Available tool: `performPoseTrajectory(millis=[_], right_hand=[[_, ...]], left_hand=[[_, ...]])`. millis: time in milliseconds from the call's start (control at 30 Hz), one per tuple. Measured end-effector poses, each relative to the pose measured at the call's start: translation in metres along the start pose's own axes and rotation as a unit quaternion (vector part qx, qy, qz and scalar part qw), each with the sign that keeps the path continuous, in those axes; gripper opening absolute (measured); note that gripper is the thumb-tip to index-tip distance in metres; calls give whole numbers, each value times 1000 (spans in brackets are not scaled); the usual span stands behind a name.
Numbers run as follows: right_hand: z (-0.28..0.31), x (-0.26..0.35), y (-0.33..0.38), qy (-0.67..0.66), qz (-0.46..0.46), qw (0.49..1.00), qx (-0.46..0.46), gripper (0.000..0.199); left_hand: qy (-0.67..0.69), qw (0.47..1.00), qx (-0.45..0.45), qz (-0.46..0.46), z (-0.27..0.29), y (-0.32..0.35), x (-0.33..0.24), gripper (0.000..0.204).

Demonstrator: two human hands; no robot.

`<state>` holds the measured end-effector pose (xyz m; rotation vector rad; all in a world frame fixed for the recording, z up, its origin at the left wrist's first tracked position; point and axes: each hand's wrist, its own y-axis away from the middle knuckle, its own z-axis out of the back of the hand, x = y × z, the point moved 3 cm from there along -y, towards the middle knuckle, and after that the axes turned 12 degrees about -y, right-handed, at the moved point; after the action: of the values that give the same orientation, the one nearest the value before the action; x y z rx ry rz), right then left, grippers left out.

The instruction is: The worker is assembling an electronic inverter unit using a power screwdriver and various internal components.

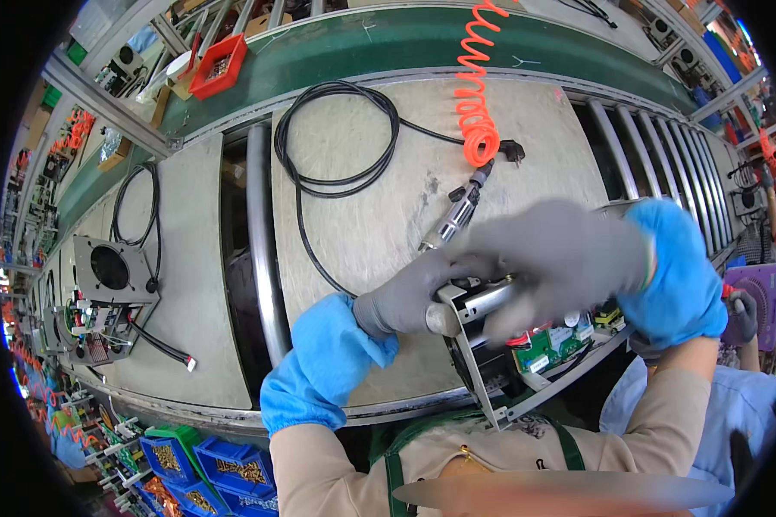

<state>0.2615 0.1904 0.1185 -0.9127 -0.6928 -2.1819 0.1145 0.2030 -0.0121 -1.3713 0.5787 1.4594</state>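
Note:
A metal chassis (476,370) with a green circuit board (556,349) and wires inside stands tilted close to my body. My left hand (414,297), in a grey glove and blue sleeve cover, is closed around its upper left corner. Across the top of the chassis reaches my right hand (565,250), gloved the same way. Motion smears its fingers, so its hold cannot be made out. Just beyond my left hand, a silver air screwdriver (453,220) hangs at a slant from a coiled orange hose (477,103). Its lower tip is close to my left fingers.
A black power cable (297,185) lies looped on the metal work plate (526,112), its plug (512,152) beyond the screwdriver. Rollers (267,250) flank the plate. Another chassis with a fan (108,267) sits left. Blue screw bins (233,465) stand lower left; a co-worker's hand (741,314) shows right.

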Motion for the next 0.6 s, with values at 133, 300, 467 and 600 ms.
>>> performPoseTrajectory(millis=[133, 300, 467, 600], right_hand=[[62, -74, -50, 69, -142, 984, -85, 30], [61, -193, -89, 197, -360, 905, 117, 29], [53, -274, -85, 412, -353, 829, 133, 29], [49, -287, -78, 389, -365, 846, 12, 29]], left_hand=[[-33, 995, -39, -91, -1, -5, 6, 97], [1, 995, -30, -99, 0, -4, 9, 92], [-29, 997, -45, -63, -2, -2, 7, 108], [-21, 997, -38, -59, -1, -4, 10, 109]])
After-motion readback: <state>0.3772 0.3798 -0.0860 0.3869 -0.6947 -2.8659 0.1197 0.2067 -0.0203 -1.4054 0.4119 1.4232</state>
